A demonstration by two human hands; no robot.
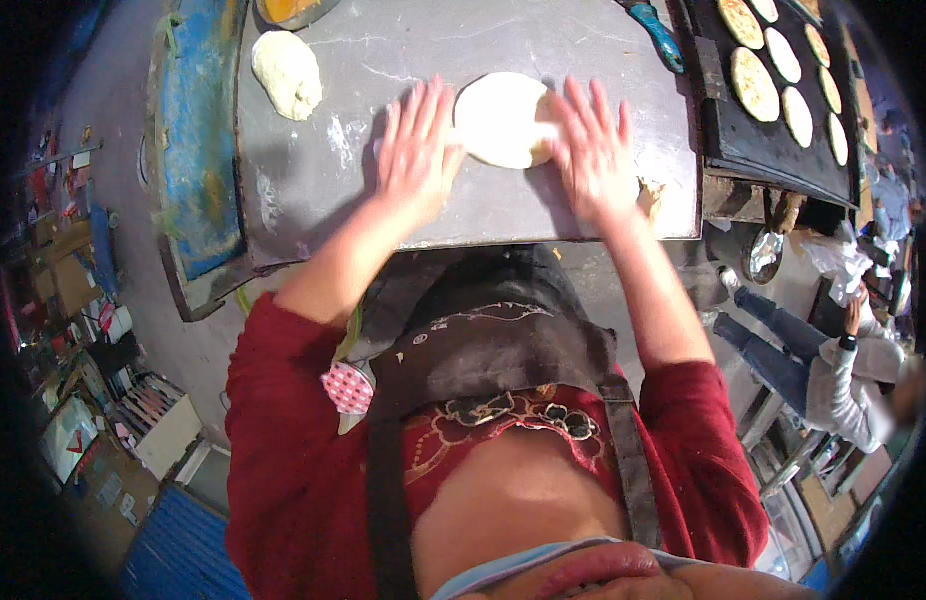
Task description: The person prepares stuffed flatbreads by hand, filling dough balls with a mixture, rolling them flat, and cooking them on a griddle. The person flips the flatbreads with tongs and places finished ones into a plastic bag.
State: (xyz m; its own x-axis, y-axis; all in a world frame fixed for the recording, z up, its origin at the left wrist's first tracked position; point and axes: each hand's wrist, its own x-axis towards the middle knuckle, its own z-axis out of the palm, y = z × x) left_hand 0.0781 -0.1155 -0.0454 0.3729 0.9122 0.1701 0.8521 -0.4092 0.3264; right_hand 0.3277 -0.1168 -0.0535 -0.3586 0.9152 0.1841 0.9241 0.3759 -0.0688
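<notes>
A round, flattened disc of dough (502,97) lies on the grey metal work table (463,217), its surface washed out by glare. My left hand (418,150) is palm down at the disc's left edge, fingers stretched out. At the right edge my right hand (594,146) is spread flat and slightly blurred. A thin pale bar, probably a rolling pin (542,133), crosses the dough between the hands; its ends are hidden beneath my palms. Farther left on the table sits a lump of dough (287,75).
A bowl with orange contents (294,10) stands at the top left. A turquoise-handled tool (660,37) lies near the dark griddle (755,154), which carries several flatbreads (755,84). A blue metal panel (197,150) borders the table's left. Another person (845,367) is at the right.
</notes>
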